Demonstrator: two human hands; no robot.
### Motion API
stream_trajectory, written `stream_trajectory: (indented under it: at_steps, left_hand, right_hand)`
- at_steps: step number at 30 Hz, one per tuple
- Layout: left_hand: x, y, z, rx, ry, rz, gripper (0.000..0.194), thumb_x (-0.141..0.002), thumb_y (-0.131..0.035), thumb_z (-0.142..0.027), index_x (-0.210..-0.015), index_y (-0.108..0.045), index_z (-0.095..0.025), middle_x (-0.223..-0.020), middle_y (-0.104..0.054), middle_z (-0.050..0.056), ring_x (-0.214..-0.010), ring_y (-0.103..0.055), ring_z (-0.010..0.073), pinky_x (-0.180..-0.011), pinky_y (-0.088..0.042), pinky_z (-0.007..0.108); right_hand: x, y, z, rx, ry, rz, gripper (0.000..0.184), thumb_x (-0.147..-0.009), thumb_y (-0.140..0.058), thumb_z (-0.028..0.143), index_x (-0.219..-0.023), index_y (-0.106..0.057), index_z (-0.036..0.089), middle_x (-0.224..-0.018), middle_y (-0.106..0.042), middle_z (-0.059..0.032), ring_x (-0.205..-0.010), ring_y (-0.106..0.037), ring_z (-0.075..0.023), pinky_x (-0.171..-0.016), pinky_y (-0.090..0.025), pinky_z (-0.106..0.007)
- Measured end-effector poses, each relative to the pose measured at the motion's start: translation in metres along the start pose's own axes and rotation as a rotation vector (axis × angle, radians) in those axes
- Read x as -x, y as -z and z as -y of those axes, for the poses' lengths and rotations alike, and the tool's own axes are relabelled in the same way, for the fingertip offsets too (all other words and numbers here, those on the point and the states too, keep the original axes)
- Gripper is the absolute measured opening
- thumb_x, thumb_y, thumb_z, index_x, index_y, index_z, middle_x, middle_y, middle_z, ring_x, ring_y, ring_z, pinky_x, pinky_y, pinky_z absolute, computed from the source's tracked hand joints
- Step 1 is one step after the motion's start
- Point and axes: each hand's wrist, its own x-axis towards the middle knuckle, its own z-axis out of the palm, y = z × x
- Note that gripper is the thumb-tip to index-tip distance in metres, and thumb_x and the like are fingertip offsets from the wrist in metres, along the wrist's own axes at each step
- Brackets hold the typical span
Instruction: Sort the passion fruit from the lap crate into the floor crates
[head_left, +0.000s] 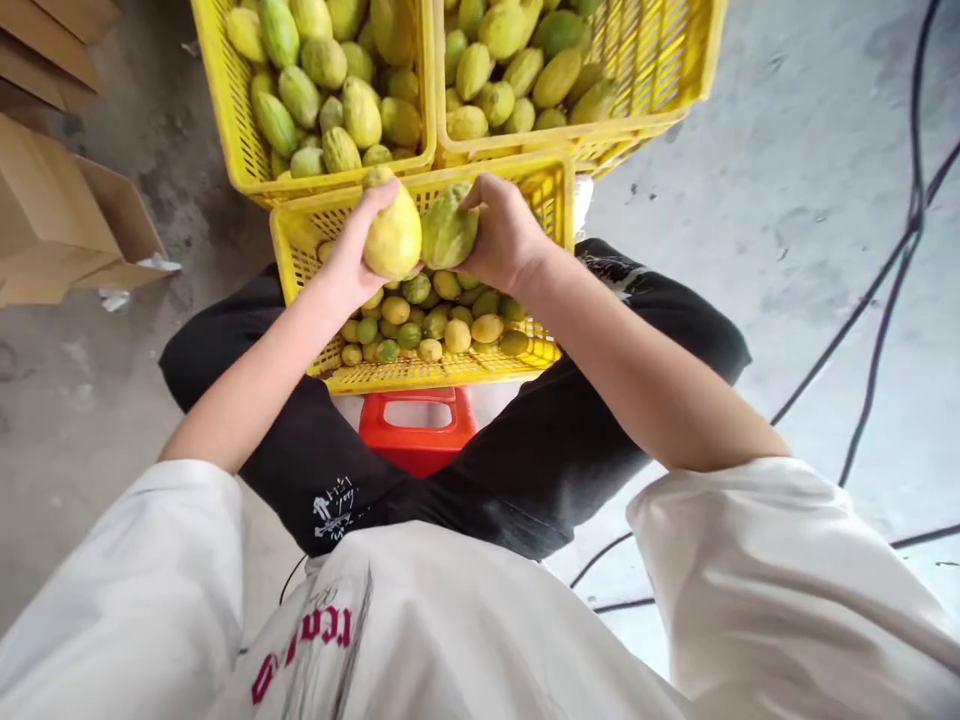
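My left hand [358, 245] is closed around a large, smooth yellow oval fruit [394, 235], thumb near its top. Close beside it, my right hand [506, 230] grips a greener, bumpy oval fruit [448, 228]. The two fruits are almost side by side, and I cannot tell their exact kind. Both are held above a yellow plastic crate [420, 378] between my knees. Inside that crate lie several yellow and green fruits [457, 336], partly hidden by my hands.
Beyond it stand a left yellow crate [240, 165] and a right yellow crate [694, 60], both holding similar fruits. A red stool [416, 440] is between my legs. Open cardboard boxes [60, 215] sit at left. Black cables [877, 285] cross the concrete floor at right.
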Motion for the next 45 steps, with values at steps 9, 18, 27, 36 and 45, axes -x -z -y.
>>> stream_trajectory:
  at_steps: [9, 18, 27, 36, 45]
  left_hand:
    - [-0.027, 0.008, 0.012, -0.16, -0.015, -0.036, 0.058, -0.113, -0.037, -0.063, -0.116, -0.073, -0.018, -0.102, -0.069, 0.005, -0.136, -0.074, 0.0373, -0.107, -0.061, 0.06]
    - [0.008, 0.006, -0.017, -0.368, -0.036, -0.055, 0.05, -0.121, -0.037, -0.051, -0.136, -0.066, -0.013, -0.119, -0.075, 0.008, -0.145, -0.066, 0.0365, -0.118, -0.053, 0.063]
    - [0.018, 0.001, -0.012, 0.048, 0.029, 0.052, 0.028, -0.115, -0.044, -0.025, -0.125, -0.067, -0.014, -0.117, -0.074, 0.005, -0.139, -0.073, 0.0279, -0.106, -0.063, 0.042]
    - [0.032, -0.013, -0.016, 0.134, 0.141, -0.017, 0.032, -0.115, -0.045, -0.039, -0.123, -0.066, -0.016, -0.11, -0.078, 0.005, -0.138, -0.071, 0.033, -0.107, -0.063, 0.048]
    - [0.032, -0.008, -0.022, 0.179, 0.162, -0.043, 0.025, -0.107, -0.057, -0.04, -0.123, -0.07, -0.025, -0.105, -0.083, 0.004, -0.146, -0.068, 0.0327, -0.114, -0.061, 0.04]
  right_hand:
    - [0.011, -0.002, -0.001, -0.032, 0.072, 0.035, 0.045, -0.073, -0.096, 0.063, -0.098, -0.071, 0.035, -0.103, -0.08, -0.0057, -0.132, -0.068, -0.0348, -0.109, -0.064, -0.05]
    - [0.042, -0.021, 0.036, -0.167, -0.039, -0.056, 0.049, -0.118, -0.016, 0.033, -0.12, -0.063, 0.021, -0.115, -0.075, -0.0076, -0.098, -0.076, -0.023, -0.074, -0.069, -0.034]
    - [0.032, -0.024, 0.009, -0.2, 0.004, -0.03, 0.029, -0.086, -0.08, 0.04, -0.11, -0.065, 0.037, -0.11, -0.08, -0.0023, -0.119, -0.069, -0.0342, -0.085, -0.072, -0.045]
    - [0.01, -0.014, -0.02, -0.248, -0.078, -0.11, 0.038, -0.083, -0.091, 0.057, -0.098, -0.063, 0.035, -0.088, -0.073, -0.0022, -0.104, -0.074, -0.0316, -0.085, -0.068, -0.044]
    - [0.023, -0.022, -0.001, -0.267, -0.027, -0.099, 0.027, -0.09, -0.055, 0.06, -0.095, -0.064, 0.036, -0.079, -0.071, -0.0035, -0.116, -0.071, -0.0325, -0.088, -0.062, -0.046]
